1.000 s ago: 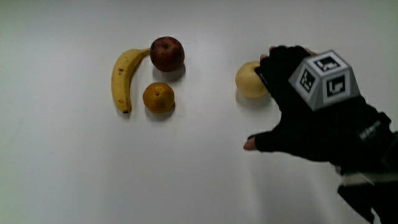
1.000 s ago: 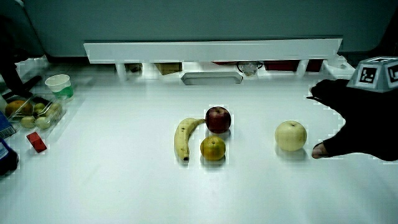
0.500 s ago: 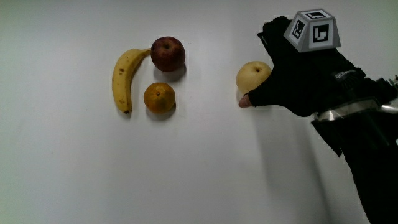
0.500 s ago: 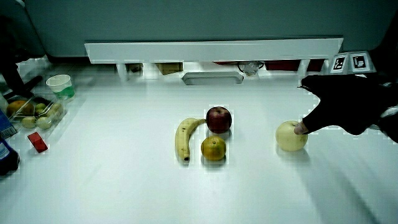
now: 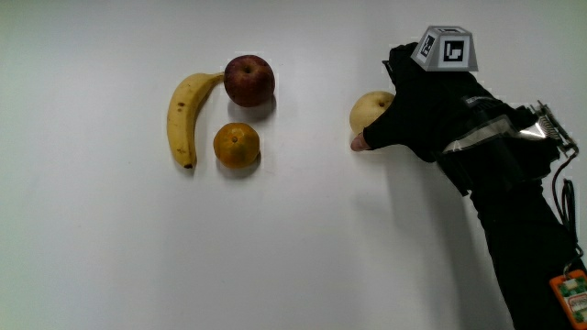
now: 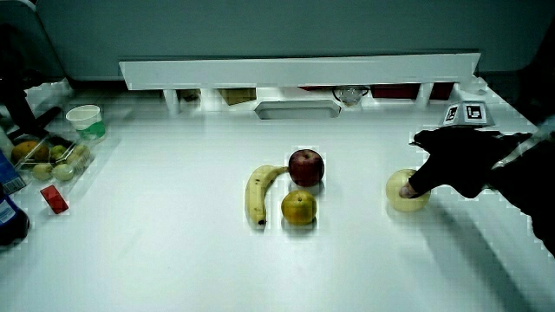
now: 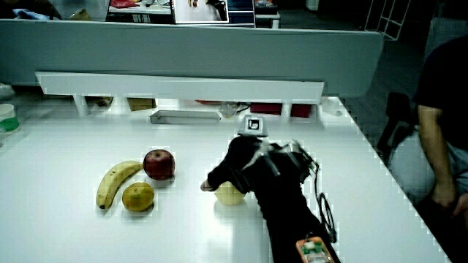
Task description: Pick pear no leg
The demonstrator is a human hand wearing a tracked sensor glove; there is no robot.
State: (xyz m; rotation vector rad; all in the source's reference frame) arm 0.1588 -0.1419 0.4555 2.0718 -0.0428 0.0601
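Main view: a white surface [image 5: 293,257] is seen from above, with four fruits laid out on it. Largest of what is on it is the black-sleeved forearm [image 5: 518,238], reaching in from the person's edge. The hand [image 5: 426,115] is set over the pear [image 5: 367,110], with the patterned cube [image 5: 447,48] uppermost on its back. The fingers are curled down around the fruit, and the bare thumb tip is pressed to the side of the pear nearer the person. The pear is seated on the surface, well apart from the other fruit; lift cannot be made out. In a side view the pear [image 6: 401,192] is noted touching the surface under the hand [image 6: 455,160]; the same is seen in a side view from higher up, pear [image 7: 228,193] under hand [image 7: 241,169].

The banana [image 5: 186,119] is lying curved, its stem end toward the apple [image 5: 249,80]. The orange [image 5: 237,145] is placed just beside the banana, nearer to the person than the apple.

A low partition [image 6: 299,69] is seen in both side views. A pale cup [image 6: 83,119] and a clear box of small fruit [image 6: 48,158] are noted at the surface's edge.
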